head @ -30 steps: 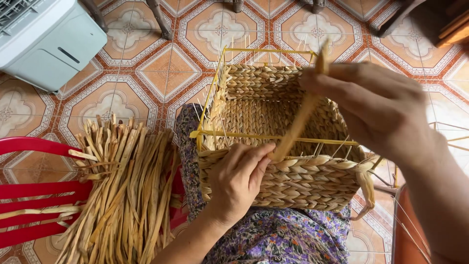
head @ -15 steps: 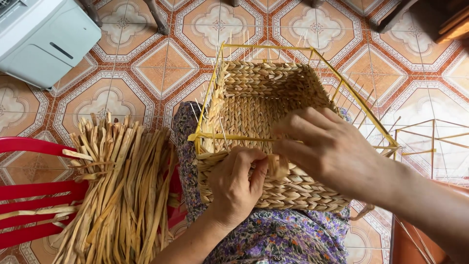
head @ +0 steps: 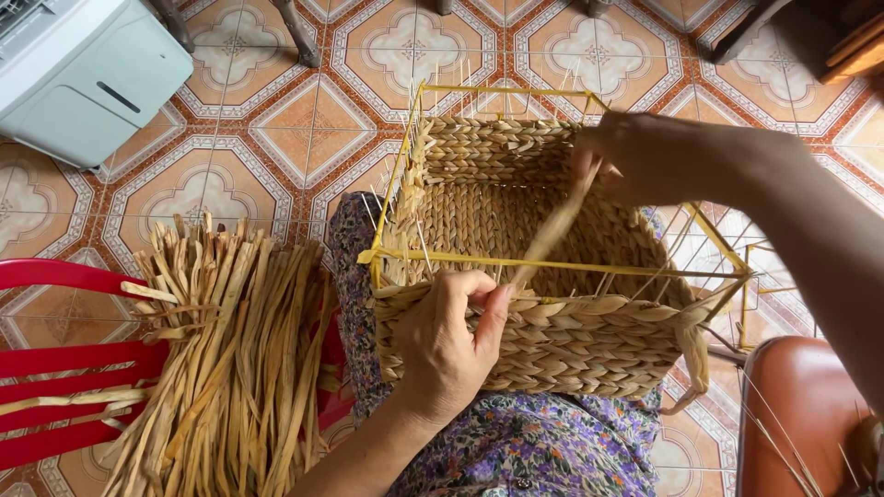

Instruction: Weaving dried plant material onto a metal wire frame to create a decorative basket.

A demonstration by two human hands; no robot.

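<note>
Straw makes one woven basket point(head: 534, 276) with a yellow wire frame point(head: 552, 268), resting on the person's lap. One left hand point(head: 448, 345) presses its fingers on the near wall. One right hand point(head: 645, 156) pinches one straw strand point(head: 550, 235) inside. One straw bundle point(head: 230, 359) lies on one red chair point(head: 55, 359).
</note>
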